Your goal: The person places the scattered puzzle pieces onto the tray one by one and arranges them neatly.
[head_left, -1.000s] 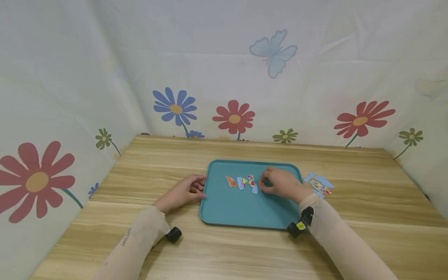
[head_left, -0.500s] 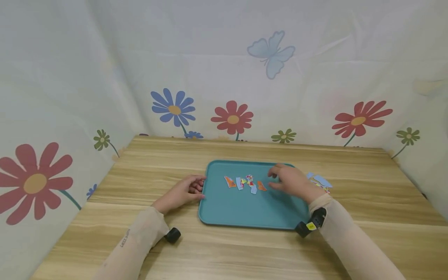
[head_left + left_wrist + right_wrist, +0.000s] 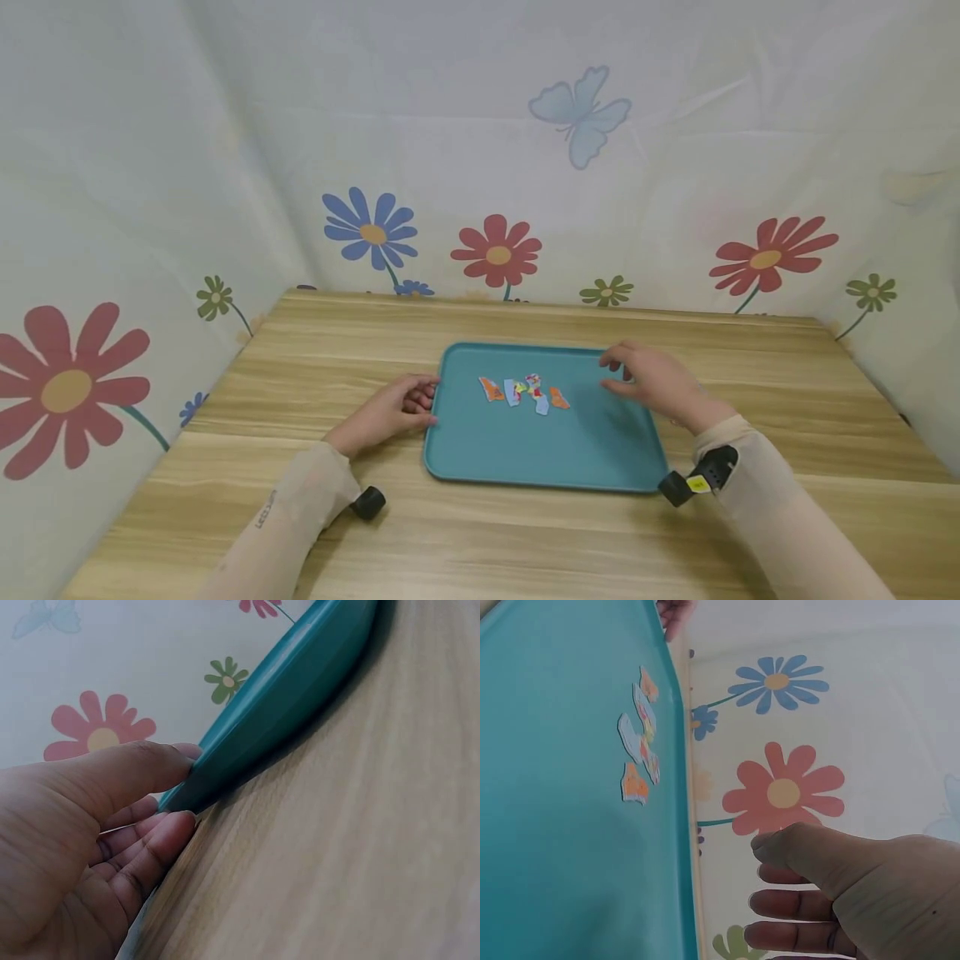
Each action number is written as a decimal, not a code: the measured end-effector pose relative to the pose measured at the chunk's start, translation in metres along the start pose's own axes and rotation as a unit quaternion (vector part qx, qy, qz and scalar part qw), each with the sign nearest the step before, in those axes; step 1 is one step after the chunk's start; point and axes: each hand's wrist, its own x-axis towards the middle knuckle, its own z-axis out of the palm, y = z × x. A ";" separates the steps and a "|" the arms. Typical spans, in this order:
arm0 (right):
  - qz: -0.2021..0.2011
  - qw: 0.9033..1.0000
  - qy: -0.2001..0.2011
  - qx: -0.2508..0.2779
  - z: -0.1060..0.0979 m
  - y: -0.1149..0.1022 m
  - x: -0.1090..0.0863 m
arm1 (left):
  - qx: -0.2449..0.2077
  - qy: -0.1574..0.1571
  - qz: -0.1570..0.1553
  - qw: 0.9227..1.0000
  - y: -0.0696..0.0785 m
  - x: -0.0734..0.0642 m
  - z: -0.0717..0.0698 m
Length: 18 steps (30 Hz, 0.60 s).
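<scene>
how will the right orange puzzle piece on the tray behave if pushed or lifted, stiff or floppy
The orange puzzle piece is probably stiff: it lies flat, with a pale, card-like edge. It should be light, being small and thin. A push would likely slide it rather than tip it, as the tray looks smooth.

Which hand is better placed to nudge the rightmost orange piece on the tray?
Likely the right hand: it looks free and is nearer that orange piece, while the left hand holds the teal tray by its left edge.

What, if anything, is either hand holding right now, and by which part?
The left hand holds the teal, rectangular, plastic-looking tray by its left rim; the right hand holds nothing.
</scene>
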 end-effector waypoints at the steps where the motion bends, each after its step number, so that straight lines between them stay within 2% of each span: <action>1: 0.003 1.000 0.001 0.001 -0.001 0.001 -0.002 | 0.000 0.000 0.001 1.000 0.000 0.000 0.000; 12: 0.012 1.000 0.008 -0.003 -0.014 0.013 -0.016 | -0.010 -0.002 0.005 1.000 -0.002 0.000 0.000; 18: 0.037 0.999 -0.001 -0.006 -0.019 0.022 -0.025 | -0.014 -0.002 0.007 1.000 -0.003 0.000 -0.001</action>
